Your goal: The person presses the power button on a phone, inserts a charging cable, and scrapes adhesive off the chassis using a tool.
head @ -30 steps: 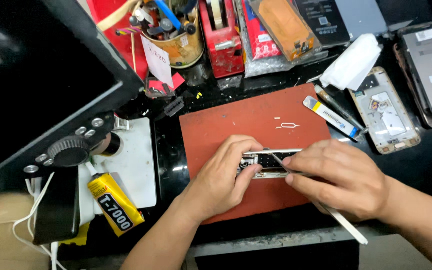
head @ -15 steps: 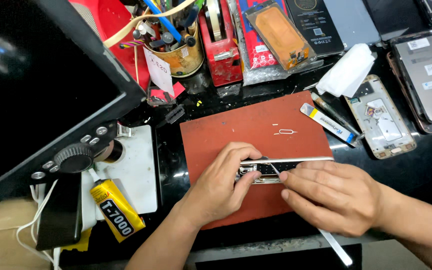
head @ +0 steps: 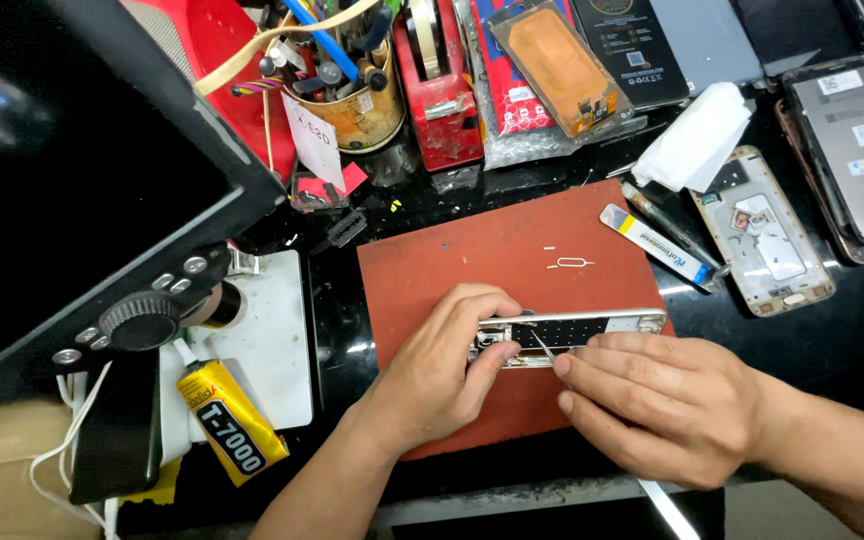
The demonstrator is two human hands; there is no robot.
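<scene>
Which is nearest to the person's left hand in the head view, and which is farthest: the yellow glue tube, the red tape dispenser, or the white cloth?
From the left hand:
1. Yellow glue tube, lower left beside the white plate.
2. Red tape dispenser, straight up at the top.
3. White cloth, upper right, past the red mat.

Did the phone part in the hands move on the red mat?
Yes. The phone frame now lies level along the red mat, reaching farther right, toward the small pin. Before, it sat more bunched between both hands.
</scene>
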